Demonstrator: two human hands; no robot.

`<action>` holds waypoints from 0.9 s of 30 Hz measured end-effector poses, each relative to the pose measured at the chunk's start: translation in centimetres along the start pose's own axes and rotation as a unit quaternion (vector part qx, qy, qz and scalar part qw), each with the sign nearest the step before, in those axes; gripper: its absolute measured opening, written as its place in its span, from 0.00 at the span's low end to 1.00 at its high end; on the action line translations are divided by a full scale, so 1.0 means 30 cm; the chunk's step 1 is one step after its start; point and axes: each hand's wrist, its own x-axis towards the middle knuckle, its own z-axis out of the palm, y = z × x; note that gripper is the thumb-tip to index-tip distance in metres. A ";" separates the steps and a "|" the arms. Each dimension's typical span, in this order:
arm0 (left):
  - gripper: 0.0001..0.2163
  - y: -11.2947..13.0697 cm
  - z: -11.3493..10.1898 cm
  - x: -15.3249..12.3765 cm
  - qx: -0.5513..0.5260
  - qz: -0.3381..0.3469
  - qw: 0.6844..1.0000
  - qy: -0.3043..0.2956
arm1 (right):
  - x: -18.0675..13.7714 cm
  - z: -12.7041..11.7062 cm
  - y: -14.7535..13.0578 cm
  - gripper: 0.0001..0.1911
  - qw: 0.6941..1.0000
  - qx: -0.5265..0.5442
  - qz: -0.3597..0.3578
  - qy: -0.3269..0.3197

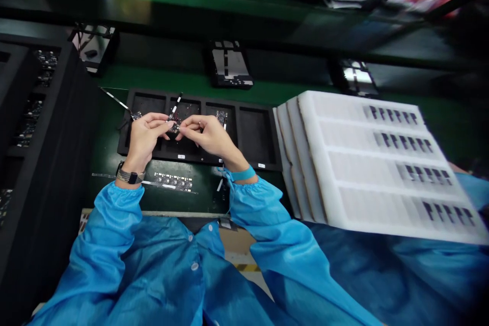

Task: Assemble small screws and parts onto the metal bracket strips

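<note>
Both hands meet over a black compartment tray (198, 154) on the green bench. My left hand (147, 135) is closed, pinching a small circuit board (174, 127) between thumb and fingers. A thin strip with white patches (174, 106) rises from that board. My right hand (206, 135) is closed too, its thumb and forefinger pressed together at the board's right edge. What exactly those fingertips grip is too small to make out. Another thin strip (114, 99) sticks out beyond my left hand. Small boards (221, 117) lie in a compartment right of my hands.
A panel of joined small boards (173, 182) lies before the tray. White foam trays (344, 163) holding rows of dark parts are stacked at right. Tall black foam trays (64, 163) with boards stand at left. Devices (231, 65) sit along the back.
</note>
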 end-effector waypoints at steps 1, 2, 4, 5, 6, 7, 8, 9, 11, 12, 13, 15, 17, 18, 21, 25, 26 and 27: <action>0.16 -0.003 0.000 0.001 -0.002 -0.001 1.000 -0.002 | 0.000 -0.003 0.003 0.17 1.000 -0.002 0.003 -0.004; 0.16 -0.006 0.001 0.001 -0.003 -0.002 1.000 -0.003 | -0.001 -0.007 0.005 0.17 1.000 -0.005 0.006 -0.009; 0.16 -0.010 0.003 0.001 -0.002 -0.002 1.000 -0.006 | -0.001 -0.014 0.009 0.16 1.000 -0.015 0.014 -0.019; 0.16 -0.012 0.004 0.000 0.000 -0.003 1.000 -0.006 | -0.002 -0.017 0.010 0.15 0.999 -0.021 0.017 -0.022; 0.16 -0.013 0.005 0.000 0.003 -0.004 1.000 -0.007 | -0.003 -0.020 0.010 0.14 0.999 -0.027 0.019 -0.022; 0.16 -0.014 0.007 -0.001 0.005 -0.006 1.000 -0.007 | -0.003 -0.022 0.010 0.13 0.999 -0.032 0.019 -0.019; 0.16 -0.014 0.007 -0.001 0.006 -0.008 1.000 -0.007 | -0.004 -0.023 0.010 0.12 0.999 -0.035 0.018 -0.016; 0.16 -0.015 0.008 -0.001 0.007 -0.010 1.000 -0.007 | -0.006 -0.023 0.009 0.11 0.999 -0.037 0.016 -0.012; 0.16 -0.015 0.009 -0.001 0.004 -0.013 1.000 -0.007 | -0.009 -0.020 0.007 0.10 0.999 -0.037 0.011 -0.004; 0.16 -0.015 0.010 -0.001 0.004 -0.013 1.000 -0.006 | -0.011 -0.017 0.006 0.09 0.999 -0.037 0.010 0.000; 0.16 -0.016 0.011 -0.002 0.005 -0.013 1.000 -0.004 | -0.014 -0.012 0.005 0.09 0.999 -0.039 0.009 0.006; 0.16 -0.016 0.014 -0.003 0.012 -0.013 1.000 0.004 | -0.018 -0.004 0.004 0.07 0.999 -0.045 0.008 0.025; 0.15 -0.016 0.017 -0.005 0.019 -0.014 1.000 0.012 | -0.020 0.002 0.006 0.07 0.998 -0.047 0.007 0.040; 0.15 -0.016 0.018 -0.006 0.018 -0.015 1.000 0.013 | -0.021 0.003 0.008 0.07 0.998 -0.044 0.007 0.042; 0.15 -0.017 0.019 -0.007 0.000 -0.023 1.000 0.005 | -0.021 -0.002 0.017 0.11 0.999 -0.020 0.009 0.026; 0.15 -0.017 0.017 -0.005 -0.009 -0.032 0.999 -0.005 | -0.023 -0.010 0.027 0.17 1.000 0.000 0.016 0.018; 0.15 -0.018 0.017 -0.005 -0.009 -0.032 0.999 -0.006 | -0.024 -0.010 0.028 0.18 1.000 0.000 0.017 0.021; 0.15 -0.018 0.017 -0.004 -0.009 -0.032 0.999 -0.007 | -0.025 -0.010 0.028 0.18 1.000 0.001 0.018 0.024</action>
